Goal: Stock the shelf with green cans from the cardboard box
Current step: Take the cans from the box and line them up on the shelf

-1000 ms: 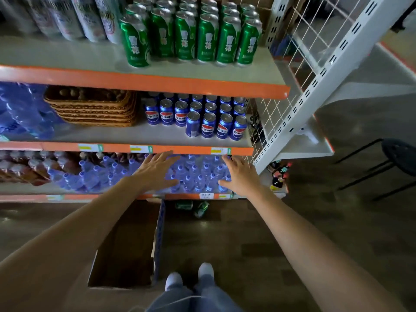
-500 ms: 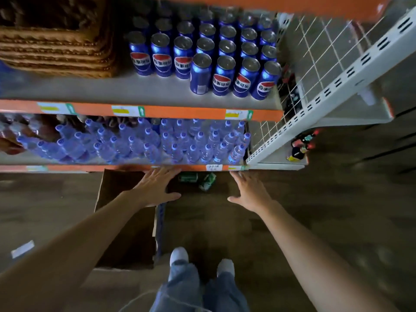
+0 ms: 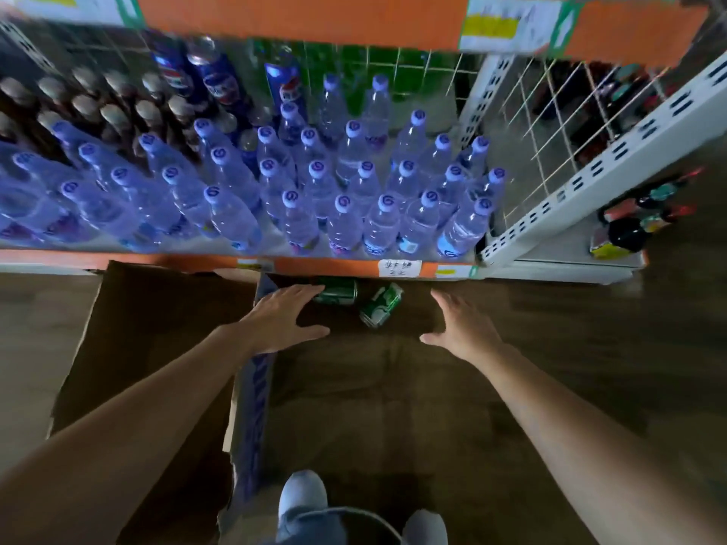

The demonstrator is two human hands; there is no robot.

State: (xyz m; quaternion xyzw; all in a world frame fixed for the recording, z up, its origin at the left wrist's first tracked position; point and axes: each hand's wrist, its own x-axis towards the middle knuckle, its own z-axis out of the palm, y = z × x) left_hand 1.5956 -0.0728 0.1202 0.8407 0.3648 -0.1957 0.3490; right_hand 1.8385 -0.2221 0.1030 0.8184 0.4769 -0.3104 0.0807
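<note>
green cans (image 3: 338,291) lie on their sides just in front of the shelf lip (image 3: 334,265); both hands are spread flat and hold nothing.
left hand (image 3: 281,320) has its fingertips at the can nearest the lip, touching or not i cannot tell; right hand (image 3: 462,326) is apart from both. i judge them smooth, thin-walled, heavy if full, quick to roll and easy to dent, so take each round the middle. under them is flat brown ground, whether box (image 3: 251,387) bottom or floor (image 3: 590,348) i cannot tell; bottles (image 3: 342,214) crowd behind the lip.
</note>
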